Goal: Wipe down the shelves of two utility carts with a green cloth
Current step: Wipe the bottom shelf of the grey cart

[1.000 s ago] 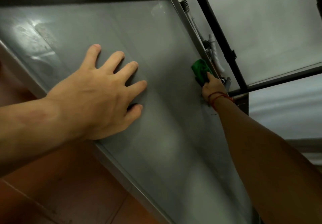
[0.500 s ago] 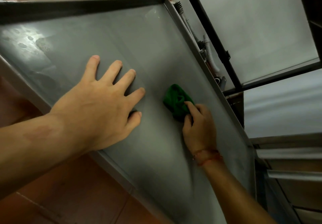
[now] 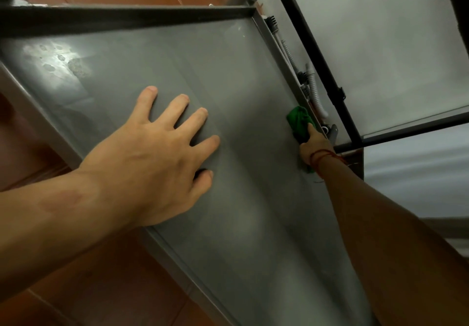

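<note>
A grey metal cart shelf [image 3: 177, 66] with a raised rim fills the view, tilted across the frame. My left hand [image 3: 157, 158] lies flat on it near its left rim, fingers spread. My right hand [image 3: 314, 148] is stretched to the far right rim and holds a crumpled green cloth [image 3: 299, 122] against the shelf there. A red string is tied round my right wrist. Most of the right hand's fingers are hidden under the hand and cloth.
A black frame [image 3: 317, 71] with pale panels stands just beyond the right rim, with white hoses [image 3: 313, 89] in the gap. Reddish-brown floor tiles [image 3: 83, 280] show left and below. Smudged marks [image 3: 61, 64] lie on the shelf's upper left.
My right hand moved the cloth from the shelf's middle out to the right rim, where it had been a second ago. My left hand stayed flat in place.
</note>
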The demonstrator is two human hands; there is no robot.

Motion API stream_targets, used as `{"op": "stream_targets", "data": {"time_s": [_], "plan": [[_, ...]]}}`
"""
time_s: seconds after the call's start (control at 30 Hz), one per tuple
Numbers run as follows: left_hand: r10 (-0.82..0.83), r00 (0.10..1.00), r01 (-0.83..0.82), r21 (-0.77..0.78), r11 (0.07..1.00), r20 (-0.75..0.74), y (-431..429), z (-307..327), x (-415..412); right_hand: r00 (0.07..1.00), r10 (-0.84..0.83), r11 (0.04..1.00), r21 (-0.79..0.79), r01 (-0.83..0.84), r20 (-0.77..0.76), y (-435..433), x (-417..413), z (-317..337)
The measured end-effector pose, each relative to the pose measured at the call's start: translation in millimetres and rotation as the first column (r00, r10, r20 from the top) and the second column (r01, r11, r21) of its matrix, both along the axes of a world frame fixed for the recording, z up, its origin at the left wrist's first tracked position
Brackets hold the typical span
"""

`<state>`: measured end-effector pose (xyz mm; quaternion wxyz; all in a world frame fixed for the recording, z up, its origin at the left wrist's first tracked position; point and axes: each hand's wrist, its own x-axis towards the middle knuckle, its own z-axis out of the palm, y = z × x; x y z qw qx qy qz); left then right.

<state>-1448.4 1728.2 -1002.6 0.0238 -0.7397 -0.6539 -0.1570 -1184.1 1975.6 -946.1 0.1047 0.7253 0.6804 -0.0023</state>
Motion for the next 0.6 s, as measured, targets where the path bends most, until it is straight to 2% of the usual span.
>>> {"op": "stream_targets", "data": {"time_s": [0.07, 0.17, 0.3, 0.5, 0.6], "plan": [[0.005, 1.000, -0.005, 0.008, 1.000, -0.010, -0.8, -0.4, 0.6, 1.000, 0.016, 0.999, 0.037, -0.016, -0.011, -6.2, 1.9, -3.1], [0.009, 0.999, -0.009, 0.009, 1.000, -0.033, -2.4, -1.1, 1.7, 0.997, 0.079, 0.980, 0.181, -0.077, -0.005, -27.0, -0.8, -8.1], [0.002, 0.999, -0.002, 0.012, 1.000, -0.040, -2.8, 0.2, 1.2, 0.969, 0.245, 0.923, 0.314, -0.222, -0.036, -84.4, -6.2, -19.5], [-0.002, 0.998, 0.002, 0.005, 1.000, -0.055, -2.7, 0.6, 0.8, 0.878, 0.477, 0.826, 0.366, -0.430, -0.045, -202.2, -19.8, -20.0], [-0.008, 0.998, 0.008, 0.003, 1.000, -0.060, -2.9, 1.1, 0.2, 0.831, 0.550, 0.792, 0.367, -0.488, -0.082, -210.6, -15.9, -19.5]]}}
